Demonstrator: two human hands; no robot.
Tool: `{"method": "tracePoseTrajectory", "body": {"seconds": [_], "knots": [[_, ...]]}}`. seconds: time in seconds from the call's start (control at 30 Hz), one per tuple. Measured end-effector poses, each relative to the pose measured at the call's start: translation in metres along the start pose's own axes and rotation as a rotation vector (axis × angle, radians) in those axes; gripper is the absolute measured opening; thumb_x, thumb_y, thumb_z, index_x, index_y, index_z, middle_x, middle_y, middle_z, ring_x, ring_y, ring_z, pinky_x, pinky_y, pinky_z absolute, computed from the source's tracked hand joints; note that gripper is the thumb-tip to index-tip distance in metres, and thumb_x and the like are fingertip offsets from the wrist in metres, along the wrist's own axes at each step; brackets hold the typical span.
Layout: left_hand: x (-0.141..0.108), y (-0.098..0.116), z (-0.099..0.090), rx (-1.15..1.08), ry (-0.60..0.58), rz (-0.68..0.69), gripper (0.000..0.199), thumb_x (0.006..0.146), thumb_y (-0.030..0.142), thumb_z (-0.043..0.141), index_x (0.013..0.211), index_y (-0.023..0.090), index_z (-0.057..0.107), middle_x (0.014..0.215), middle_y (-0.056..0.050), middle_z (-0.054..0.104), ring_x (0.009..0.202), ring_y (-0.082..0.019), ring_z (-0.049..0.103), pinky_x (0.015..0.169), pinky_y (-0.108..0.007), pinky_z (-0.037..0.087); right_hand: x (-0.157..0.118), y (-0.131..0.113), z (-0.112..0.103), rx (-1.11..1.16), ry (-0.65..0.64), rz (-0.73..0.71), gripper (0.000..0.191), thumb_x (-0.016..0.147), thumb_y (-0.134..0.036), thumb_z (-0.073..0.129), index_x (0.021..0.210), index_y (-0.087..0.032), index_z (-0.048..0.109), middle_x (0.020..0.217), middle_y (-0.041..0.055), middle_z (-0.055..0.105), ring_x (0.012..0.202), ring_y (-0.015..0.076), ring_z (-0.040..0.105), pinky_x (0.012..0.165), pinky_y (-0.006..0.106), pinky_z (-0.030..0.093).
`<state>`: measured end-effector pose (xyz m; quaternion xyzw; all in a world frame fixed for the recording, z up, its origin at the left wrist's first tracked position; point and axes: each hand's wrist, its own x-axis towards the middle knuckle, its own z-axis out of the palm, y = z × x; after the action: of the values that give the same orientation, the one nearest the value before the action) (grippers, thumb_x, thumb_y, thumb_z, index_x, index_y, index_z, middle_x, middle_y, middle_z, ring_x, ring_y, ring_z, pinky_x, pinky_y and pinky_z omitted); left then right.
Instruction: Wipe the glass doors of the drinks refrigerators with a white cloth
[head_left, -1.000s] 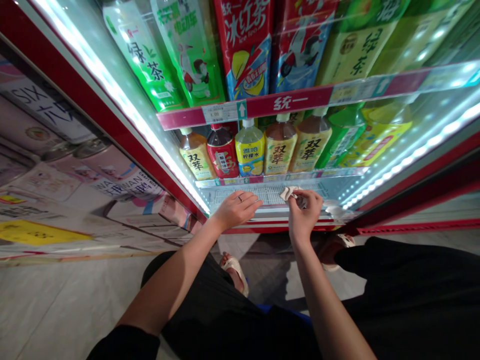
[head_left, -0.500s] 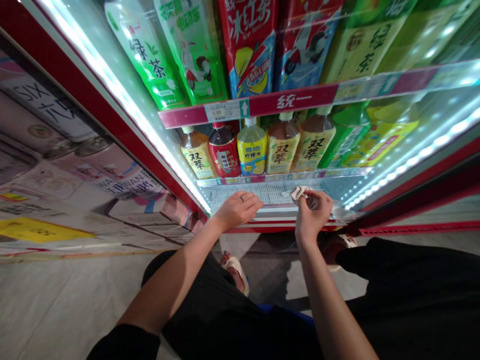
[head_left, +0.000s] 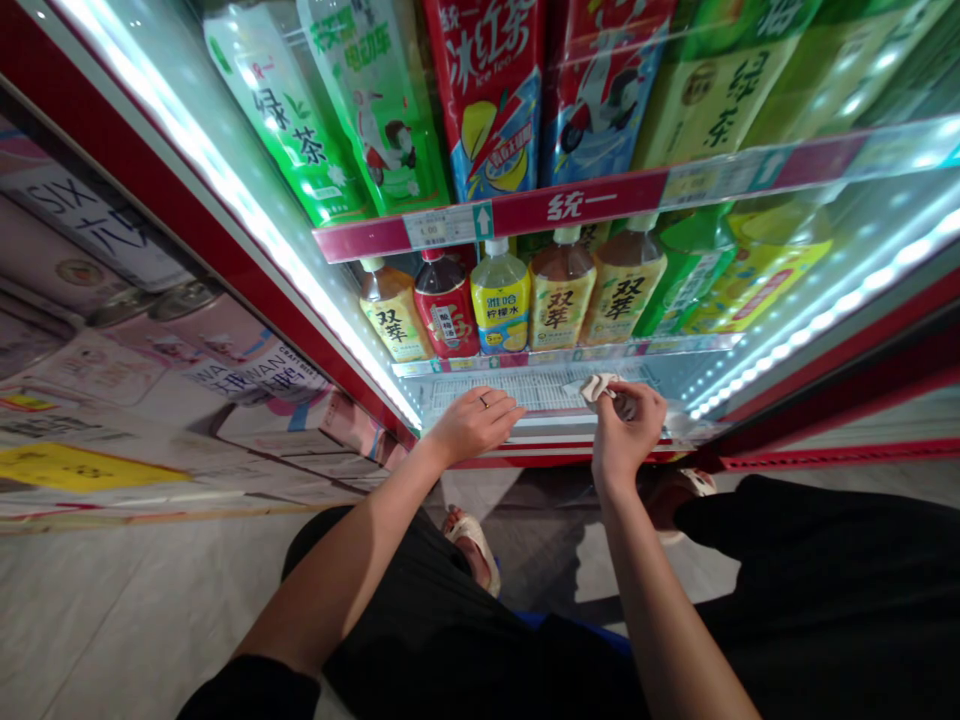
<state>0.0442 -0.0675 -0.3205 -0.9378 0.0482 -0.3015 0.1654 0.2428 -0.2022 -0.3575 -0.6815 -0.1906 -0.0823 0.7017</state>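
My left hand lies palm down on the front ledge of a drinks cooler, fingers apart and holding nothing. A ring shows on one finger. To its right, my right hand pinches a crumpled white cloth against the wire rack of the bottom shelf. Just above both hands stands a row of bottled drinks, among them a yellow-labelled lemon drink and a red-labelled bottle. Part of the cloth is hidden by my fingers.
A red door frame with a bright LED strip runs along the left side. Large packaged drinks fill the shelf above a red price rail. A printed poster lies left, with a tiled floor and my sandalled foot below.
Since a second ago, my right hand and the cloth have shifted slightly right along the rack. My left hand has stayed on the ledge.
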Motion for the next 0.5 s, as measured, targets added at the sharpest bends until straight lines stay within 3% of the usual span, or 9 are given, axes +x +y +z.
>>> {"method": "tracePoseTrajectory", "body": {"seconds": [0.27,0.5], "knots": [[-0.002,0.003,0.003,-0.042,-0.105,0.009,0.024,0.104,0.017,0.052,0.119,0.017,0.071,0.103,-0.006,0.081,0.097,-0.019,0.074,0.091,-0.036,0.059,-0.008,0.004,0.000,0.000,-0.061,0.041,0.016,0.080,-0.033,0.071,0.091,-0.022,0.072,0.107,0.0074,0.058,0.108,0.0260,0.061,0.099,0.047,0.054],[-0.007,0.006,0.006,-0.055,-0.126,0.018,0.021,0.104,0.016,0.054,0.116,0.017,0.072,0.099,-0.006,0.080,0.093,-0.018,0.073,0.088,-0.035,0.060,-0.015,0.012,0.003,0.017,-0.078,0.071,0.017,0.079,-0.036,0.069,0.090,-0.023,0.072,0.108,0.0084,0.057,0.105,0.0266,0.061,0.099,0.048,0.054]]}}
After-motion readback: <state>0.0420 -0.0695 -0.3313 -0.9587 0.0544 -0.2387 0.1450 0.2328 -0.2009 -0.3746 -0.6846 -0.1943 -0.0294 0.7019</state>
